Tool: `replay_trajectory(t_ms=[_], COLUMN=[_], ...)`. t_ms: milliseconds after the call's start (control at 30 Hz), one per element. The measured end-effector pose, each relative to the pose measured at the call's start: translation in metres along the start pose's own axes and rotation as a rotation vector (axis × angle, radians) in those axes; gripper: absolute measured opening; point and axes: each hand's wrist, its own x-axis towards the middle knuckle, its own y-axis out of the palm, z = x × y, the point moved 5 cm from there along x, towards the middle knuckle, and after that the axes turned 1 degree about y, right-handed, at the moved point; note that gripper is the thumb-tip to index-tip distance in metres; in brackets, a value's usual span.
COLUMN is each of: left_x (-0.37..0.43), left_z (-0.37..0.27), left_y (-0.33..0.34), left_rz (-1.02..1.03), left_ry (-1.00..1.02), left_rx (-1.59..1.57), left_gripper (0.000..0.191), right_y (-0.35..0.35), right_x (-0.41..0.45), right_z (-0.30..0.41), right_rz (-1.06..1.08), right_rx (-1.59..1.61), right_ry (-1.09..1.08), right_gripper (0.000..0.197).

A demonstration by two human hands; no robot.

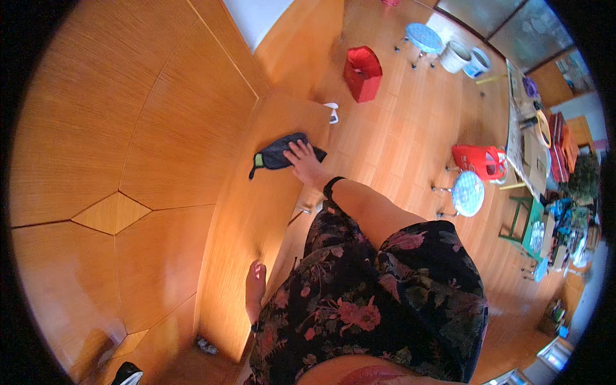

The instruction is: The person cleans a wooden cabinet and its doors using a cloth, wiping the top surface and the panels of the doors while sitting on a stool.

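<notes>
A dark cloth (278,153) with a green tag and a hanging loop lies on the wooden cabinet top (245,216). My right hand (304,161) rests flat on it with fingers spread, a black band around the wrist. Lower in the view, my left hand (256,284) is beside the front edge of the same top, its fingers partly hidden, and no object shows in it. Wooden panels with a diamond inlay (111,212) rise along the back of the top.
A red open container (364,77) stands on the floor beyond the cabinet's end. Round stools (468,193) (423,37), buckets (455,57) and a red bag (474,161) stand at the right, near a cluttered table (532,159). A dark shoe (127,373) shows at bottom left.
</notes>
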Motion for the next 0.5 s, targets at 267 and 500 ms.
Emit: replay_trajectory(t_ms=[267,500], left_x=[0.063,0.1], left_z=[-0.028,-0.043], left_y=[0.003,0.073], left_rz=[0.158,0.334], left_ry=[0.163,-0.121], left_rx=[-0.148,-0.691], left_gripper=[0.053,0.073], right_y=[0.045,0.038], right_x=[-0.052,-0.118], right_z=[0.097,0.087], right_rz=[0.197,0.383], right_rx=[0.289,0.994], right_ry=[-0.264,-0.118], right_gripper=[0.051,0.037])
